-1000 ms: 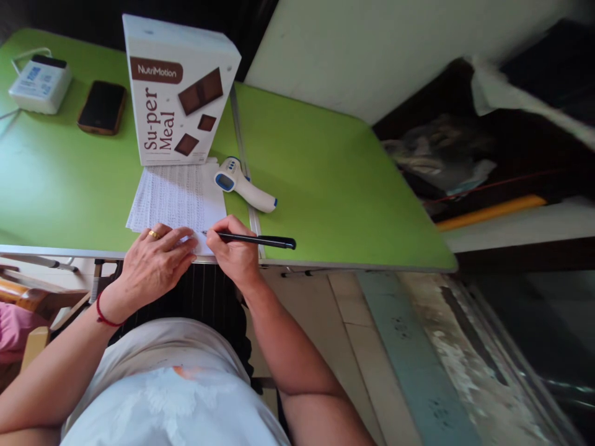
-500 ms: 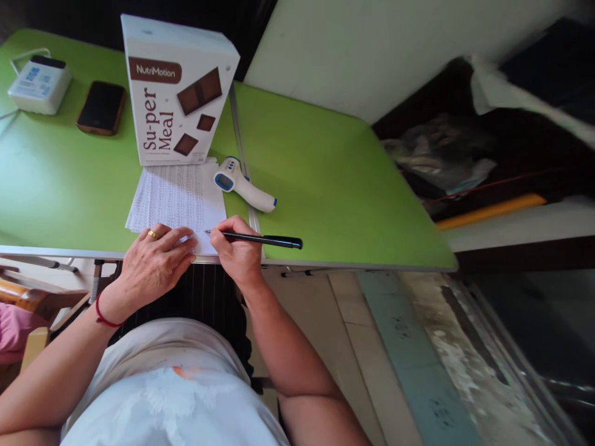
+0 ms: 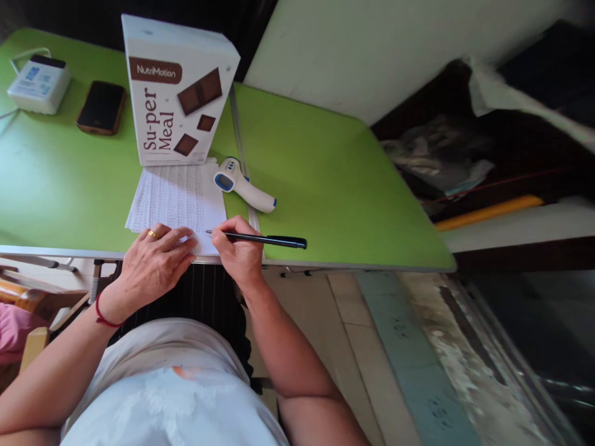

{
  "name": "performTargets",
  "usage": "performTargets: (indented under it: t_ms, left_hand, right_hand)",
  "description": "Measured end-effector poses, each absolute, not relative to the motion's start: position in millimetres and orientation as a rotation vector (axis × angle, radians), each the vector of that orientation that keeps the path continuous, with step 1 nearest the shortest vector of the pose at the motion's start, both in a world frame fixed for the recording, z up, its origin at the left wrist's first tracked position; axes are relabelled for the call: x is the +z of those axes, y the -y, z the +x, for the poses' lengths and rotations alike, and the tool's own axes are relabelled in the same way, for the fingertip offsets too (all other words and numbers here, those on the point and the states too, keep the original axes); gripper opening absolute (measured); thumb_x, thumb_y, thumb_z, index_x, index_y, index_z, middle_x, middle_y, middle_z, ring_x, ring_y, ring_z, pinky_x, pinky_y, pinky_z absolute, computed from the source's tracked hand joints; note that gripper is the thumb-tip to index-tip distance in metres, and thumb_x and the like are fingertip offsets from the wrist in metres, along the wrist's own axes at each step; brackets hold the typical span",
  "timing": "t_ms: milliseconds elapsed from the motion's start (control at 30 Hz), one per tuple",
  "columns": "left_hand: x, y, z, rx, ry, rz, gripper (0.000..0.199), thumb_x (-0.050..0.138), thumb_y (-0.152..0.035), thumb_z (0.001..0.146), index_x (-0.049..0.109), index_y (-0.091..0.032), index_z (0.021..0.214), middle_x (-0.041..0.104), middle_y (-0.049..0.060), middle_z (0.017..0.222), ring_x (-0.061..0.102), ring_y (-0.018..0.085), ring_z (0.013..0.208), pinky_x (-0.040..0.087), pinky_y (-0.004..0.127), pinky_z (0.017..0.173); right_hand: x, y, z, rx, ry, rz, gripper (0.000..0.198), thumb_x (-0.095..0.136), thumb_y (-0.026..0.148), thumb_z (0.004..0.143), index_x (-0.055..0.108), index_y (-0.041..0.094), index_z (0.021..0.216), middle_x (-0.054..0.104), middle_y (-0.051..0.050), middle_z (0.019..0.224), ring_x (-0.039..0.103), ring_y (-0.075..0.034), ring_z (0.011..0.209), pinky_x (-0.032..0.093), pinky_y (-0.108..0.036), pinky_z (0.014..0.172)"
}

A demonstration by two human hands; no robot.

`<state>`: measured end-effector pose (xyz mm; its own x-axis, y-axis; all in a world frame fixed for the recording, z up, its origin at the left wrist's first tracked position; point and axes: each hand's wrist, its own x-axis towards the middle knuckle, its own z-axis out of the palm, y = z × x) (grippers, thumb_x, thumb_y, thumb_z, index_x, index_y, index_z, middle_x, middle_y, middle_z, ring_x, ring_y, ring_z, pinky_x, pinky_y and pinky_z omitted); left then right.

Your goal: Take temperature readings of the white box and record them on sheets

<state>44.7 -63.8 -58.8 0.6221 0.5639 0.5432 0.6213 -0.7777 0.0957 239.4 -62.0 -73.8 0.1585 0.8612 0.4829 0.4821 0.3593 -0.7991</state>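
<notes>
My right hand (image 3: 239,251) pinches a black pen (image 3: 279,240), its tip at the paper and its capped end pointing right. Under both hands lies a stack of paper sheets (image 3: 174,195), covered in rows of small handwriting, with a blank strip near the pen tip. My left hand (image 3: 158,257) rests flat on the lower part of the sheets, fingers stretched out, a ring on one finger. Just beyond my right hand, a white and blue infrared thermometer (image 3: 246,189) lies partly on the sheets' right edge. A white Su-per Meal box (image 3: 181,93) stands upright at the top of the stack.
On the green table (image 3: 325,179), a phone (image 3: 101,107) and a white device with a cable (image 3: 41,85) lie at the left. A wall rises behind. At the right is a dark shelf with a crumpled plastic bag (image 3: 437,152). A wooden chair (image 3: 41,297) stands lower left.
The pen's rear end has shifted slightly to the right with a small motion of my right hand. My left hand and the other things stay where they were.
</notes>
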Motion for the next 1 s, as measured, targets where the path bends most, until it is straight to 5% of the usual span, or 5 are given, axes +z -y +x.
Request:
performTargets:
  t_ms: [1000]
  left_hand:
    - [-55.1, 61.4, 37.7, -0.855, 0.978, -2.869, 0.029, 0.05, -0.028, 0.106, 0.077, -0.016, 0.109, 0.077, 0.009, 0.118, 0.067, 0.026, 0.09, 0.053, 0.041, 0.078]
  right_hand:
    - [-65.2, 56.3, 245.3, 0.367, 1.422, -1.334, 0.01, 0.058, 0.032, 0.084, 0.058, 0.025, 0.077, 0.06, 0.005, 0.063, 0.056, -0.013, 0.055, 0.049, -0.028, 0.058]
